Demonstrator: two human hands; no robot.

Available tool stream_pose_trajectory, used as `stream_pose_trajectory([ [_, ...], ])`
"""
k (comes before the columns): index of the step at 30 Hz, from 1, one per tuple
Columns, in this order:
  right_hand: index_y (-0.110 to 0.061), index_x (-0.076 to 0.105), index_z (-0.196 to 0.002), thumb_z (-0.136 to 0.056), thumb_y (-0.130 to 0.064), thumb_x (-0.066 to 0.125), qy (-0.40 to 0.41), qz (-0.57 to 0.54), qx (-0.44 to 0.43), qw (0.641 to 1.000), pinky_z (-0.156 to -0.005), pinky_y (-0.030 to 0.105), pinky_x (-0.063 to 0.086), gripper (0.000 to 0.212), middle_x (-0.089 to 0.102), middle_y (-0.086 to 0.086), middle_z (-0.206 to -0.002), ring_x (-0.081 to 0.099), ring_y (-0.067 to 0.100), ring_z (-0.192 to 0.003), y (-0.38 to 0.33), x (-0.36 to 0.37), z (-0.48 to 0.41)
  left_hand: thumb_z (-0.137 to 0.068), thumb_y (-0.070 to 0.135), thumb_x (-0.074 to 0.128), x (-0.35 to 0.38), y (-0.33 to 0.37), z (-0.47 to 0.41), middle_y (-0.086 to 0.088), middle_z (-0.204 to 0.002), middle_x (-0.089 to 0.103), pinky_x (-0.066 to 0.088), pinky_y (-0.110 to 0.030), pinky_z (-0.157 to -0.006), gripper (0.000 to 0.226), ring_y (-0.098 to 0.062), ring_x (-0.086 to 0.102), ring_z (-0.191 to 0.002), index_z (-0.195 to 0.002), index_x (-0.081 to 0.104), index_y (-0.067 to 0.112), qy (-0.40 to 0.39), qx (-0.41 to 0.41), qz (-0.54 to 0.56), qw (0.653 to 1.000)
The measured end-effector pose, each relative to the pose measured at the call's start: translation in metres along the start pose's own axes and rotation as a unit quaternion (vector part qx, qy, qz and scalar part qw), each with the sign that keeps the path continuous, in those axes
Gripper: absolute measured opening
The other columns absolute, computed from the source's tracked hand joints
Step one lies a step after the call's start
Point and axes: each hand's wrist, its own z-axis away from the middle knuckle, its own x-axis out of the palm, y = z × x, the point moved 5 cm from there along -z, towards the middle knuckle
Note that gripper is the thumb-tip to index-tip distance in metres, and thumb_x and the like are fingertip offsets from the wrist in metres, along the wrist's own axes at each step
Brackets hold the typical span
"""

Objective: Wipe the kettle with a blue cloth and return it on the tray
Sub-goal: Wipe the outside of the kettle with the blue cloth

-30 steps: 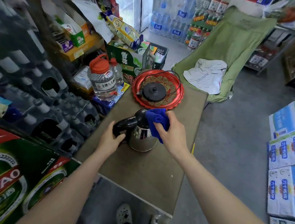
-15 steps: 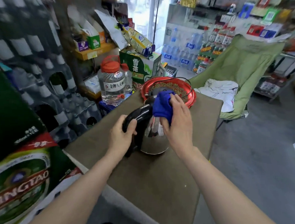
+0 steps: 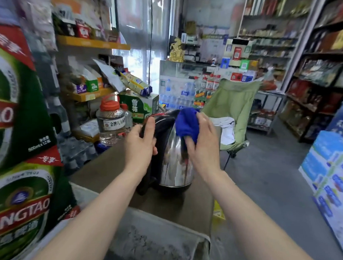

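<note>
A shiny steel kettle (image 3: 173,165) with a black handle and lid stands upright on the brown table (image 3: 176,206). My left hand (image 3: 140,142) grips the black handle at the kettle's upper left. My right hand (image 3: 201,144) holds a bunched blue cloth (image 3: 186,123) against the kettle's upper right side, near the lid. The red tray is hidden behind the kettle and my hands.
Green beer cartons (image 3: 15,136) are stacked close on the left. A clear jug with a red cap (image 3: 110,120) stands at the table's far left. A green folding chair (image 3: 232,107) with white cloth sits beyond the table. Blue-and-white boxes (image 3: 334,181) line the right.
The camera has tilted up and come closer, so the tray has dropped out of sight. The blue cloth has moved up along the kettle's right side. My left hand stays on the handle.
</note>
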Motion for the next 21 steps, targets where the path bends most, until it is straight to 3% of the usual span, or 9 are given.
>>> stream_pose_trajectory([
  [1,-0.009,0.045,-0.147,-0.09,-0.022,0.063,0.009,0.005,0.008,1.0,-0.12,0.038,0.03,0.061,0.048,0.015,-0.152,0.041,0.033,-0.143,-0.008,-0.008,-0.005,-0.088,0.063,0.049,0.0,0.008,0.007,0.006,-0.051,0.047,0.043,-0.027,-0.044,0.061,-0.012,0.044,-0.044,-0.088,0.058,0.003,-0.003,0.006,0.002,1.0],
  [4,-0.01,0.051,-0.138,-0.094,-0.039,0.064,0.02,0.102,-0.172,0.98,-0.12,0.051,0.03,0.054,0.054,0.016,-0.147,0.04,0.04,-0.144,-0.044,-0.015,0.022,-0.09,0.061,0.051,-0.007,0.028,0.018,0.003,-0.052,0.044,0.04,-0.025,-0.042,0.05,-0.013,0.04,-0.043,-0.08,0.056,0.011,0.017,-0.023,0.049,0.998],
  [7,-0.016,0.053,-0.127,-0.091,-0.03,0.068,-0.005,0.151,-0.32,0.935,-0.117,0.049,0.033,0.042,0.061,0.011,-0.139,0.044,0.036,-0.137,-0.054,-0.02,0.053,-0.087,0.066,0.05,-0.017,0.042,0.027,0.003,-0.051,0.044,0.039,-0.026,-0.044,0.054,-0.013,0.04,-0.044,-0.08,0.055,0.013,0.013,-0.028,0.057,0.998],
  [9,-0.017,0.049,-0.127,-0.089,-0.023,0.066,0.002,0.116,-0.288,0.951,-0.112,0.047,0.038,0.042,0.059,0.011,-0.136,0.048,0.034,-0.131,-0.06,-0.032,0.043,-0.087,0.068,0.048,-0.021,0.048,0.035,0.004,-0.05,0.046,0.042,-0.027,-0.046,0.056,-0.013,0.043,-0.043,-0.081,0.056,0.012,0.005,-0.01,0.018,1.0],
  [11,-0.017,0.045,-0.137,-0.096,-0.021,0.06,0.049,0.044,-0.163,0.984,-0.109,0.039,0.04,0.044,0.058,0.013,-0.135,0.051,0.028,-0.125,-0.063,-0.047,0.021,-0.085,0.071,0.046,-0.023,0.053,0.041,0.006,-0.05,0.048,0.044,-0.03,-0.049,0.061,-0.012,0.045,-0.043,-0.088,0.058,0.011,-0.004,-0.005,-0.015,1.0],
  [13,-0.012,0.044,-0.147,-0.101,-0.024,0.054,0.077,0.03,-0.09,0.993,-0.113,0.039,0.037,0.049,0.054,0.014,-0.141,0.049,0.028,-0.13,-0.073,-0.051,0.006,-0.083,0.074,0.046,-0.024,0.059,0.042,0.006,-0.05,0.047,0.045,-0.031,-0.05,0.066,-0.012,0.045,-0.044,-0.091,0.059,0.01,-0.007,-0.002,-0.016,1.0],
  [15,-0.016,0.053,-0.143,-0.098,-0.034,0.055,0.064,0.093,-0.137,0.984,-0.116,0.05,0.035,0.048,0.05,0.015,-0.147,0.043,0.037,-0.139,-0.085,-0.041,0.018,-0.083,0.073,0.047,-0.025,0.064,0.038,0.004,-0.049,0.046,0.043,-0.031,-0.049,0.065,-0.014,0.044,-0.043,-0.086,0.057,0.009,0.003,-0.005,0.009,1.0],
  [18,-0.026,0.057,-0.131,-0.094,-0.043,0.064,0.034,0.182,-0.286,0.94,-0.106,0.054,0.04,0.041,0.046,0.008,-0.144,0.042,0.036,-0.137,-0.082,-0.024,0.045,-0.086,0.071,0.046,-0.024,0.065,0.033,0.004,-0.048,0.046,0.041,-0.029,-0.048,0.063,-0.014,0.043,-0.042,-0.083,0.055,0.009,0.002,-0.015,0.017,1.0],
  [21,-0.029,0.048,-0.135,-0.095,-0.039,0.061,0.044,0.176,-0.274,0.945,-0.103,0.052,0.044,0.043,0.042,0.006,-0.144,0.044,0.036,-0.132,-0.068,-0.029,0.026,-0.087,0.069,0.046,-0.022,0.061,0.032,0.003,-0.049,0.046,0.041,-0.029,-0.046,0.063,-0.015,0.043,-0.043,-0.085,0.055,0.007,-0.013,-0.016,0.004,1.0],
])
